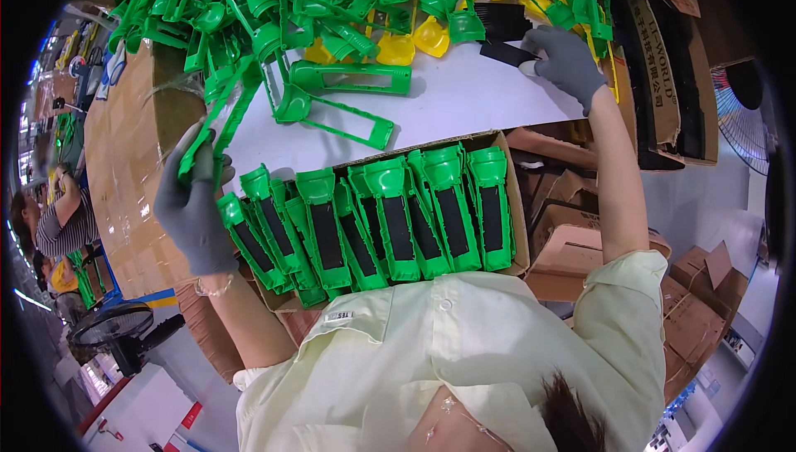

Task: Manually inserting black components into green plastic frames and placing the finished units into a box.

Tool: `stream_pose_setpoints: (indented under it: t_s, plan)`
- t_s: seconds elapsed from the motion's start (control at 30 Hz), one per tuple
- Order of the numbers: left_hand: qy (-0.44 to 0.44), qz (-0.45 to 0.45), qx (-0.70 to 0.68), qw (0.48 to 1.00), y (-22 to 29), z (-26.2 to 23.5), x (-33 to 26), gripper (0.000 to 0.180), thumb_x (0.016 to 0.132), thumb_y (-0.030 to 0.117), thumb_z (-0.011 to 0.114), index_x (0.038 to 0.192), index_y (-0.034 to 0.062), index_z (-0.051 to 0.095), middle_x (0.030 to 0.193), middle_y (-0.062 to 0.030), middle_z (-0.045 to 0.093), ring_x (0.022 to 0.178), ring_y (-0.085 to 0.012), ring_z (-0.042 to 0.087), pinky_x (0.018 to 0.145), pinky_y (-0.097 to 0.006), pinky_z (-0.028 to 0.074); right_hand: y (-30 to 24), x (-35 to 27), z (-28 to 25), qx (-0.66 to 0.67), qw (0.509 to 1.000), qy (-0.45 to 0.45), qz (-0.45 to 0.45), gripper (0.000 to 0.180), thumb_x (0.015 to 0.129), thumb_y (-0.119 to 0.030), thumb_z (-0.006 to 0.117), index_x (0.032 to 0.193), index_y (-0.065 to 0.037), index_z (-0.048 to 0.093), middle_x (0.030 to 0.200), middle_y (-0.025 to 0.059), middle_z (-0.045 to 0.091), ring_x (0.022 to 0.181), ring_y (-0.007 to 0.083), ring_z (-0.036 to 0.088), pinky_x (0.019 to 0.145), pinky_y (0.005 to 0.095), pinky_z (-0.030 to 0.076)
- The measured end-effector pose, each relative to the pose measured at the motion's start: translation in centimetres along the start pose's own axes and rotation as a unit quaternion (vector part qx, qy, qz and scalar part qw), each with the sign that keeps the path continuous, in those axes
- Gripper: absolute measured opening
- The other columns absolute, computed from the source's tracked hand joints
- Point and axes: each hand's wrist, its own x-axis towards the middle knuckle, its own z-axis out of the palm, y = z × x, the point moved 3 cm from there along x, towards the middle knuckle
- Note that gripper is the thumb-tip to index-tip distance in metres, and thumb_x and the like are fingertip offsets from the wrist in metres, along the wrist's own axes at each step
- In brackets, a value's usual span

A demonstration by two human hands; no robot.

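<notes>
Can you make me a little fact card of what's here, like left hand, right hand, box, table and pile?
Left hand: grey-gloved hand, gripping a green frame
Right hand: grey-gloved hand, fingers on a black strip
Box: open cardboard box, holding a row of green pieces with black strips in them
Table: white top
Pile: many loose green parts, some yellow parts
</notes>
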Motion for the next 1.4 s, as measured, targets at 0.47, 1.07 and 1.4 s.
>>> stream_pose_setpoints:
  t_s: [0.47,1.07,1.4]
  plan:
    - [-0.276,-0.264,-0.375,0.845,-2.3,9.3,-7.4,0.03,0.087,0.0,0.056,0.114,-0.0102,0.053,0.101,-0.0211,0.063,0.08,-0.0281,0.067,0.067,-0.032,0.059,-15.1,-11.1,-2.0,0.579,0.814,-0.034,0.028,0.02,0.091,-0.019,0.055,0.103,-0.003,0.056,0.061,-0.0025,0.051,0.049,0.0013,0.043,0.044,0.0175,0.033]
    - [-0.326,-0.289,-0.353,0.828,-0.7,10.8,-9.7,0.032,0.087,0.006,0.059,0.116,-0.0085,0.054,0.096,-0.0187,0.065,0.077,-0.0261,0.068,0.059,-0.028,0.056,-15.3,-12.8,-0.8,0.418,0.906,0.064,-0.002,0.016,0.086,-0.013,0.061,0.091,0.001,0.058,0.056,-0.001,0.048,0.053,0.003,0.042,0.048,0.0211,0.034]
    - [-0.402,-0.212,-0.222,0.863,0.9,11.0,-9.1,0.022,0.082,-0.003,0.064,0.104,-0.0048,0.064,0.086,-0.0092,0.066,0.068,-0.016,0.067,0.055,-0.022,0.054,-13.8,-15.5,-0.3,0.339,0.883,0.324,-0.007,0.036,0.071,-0.017,0.079,0.097,0.001,0.063,0.066,0.0059,0.063,0.057,0.0102,0.058,0.053,0.0252,0.045]
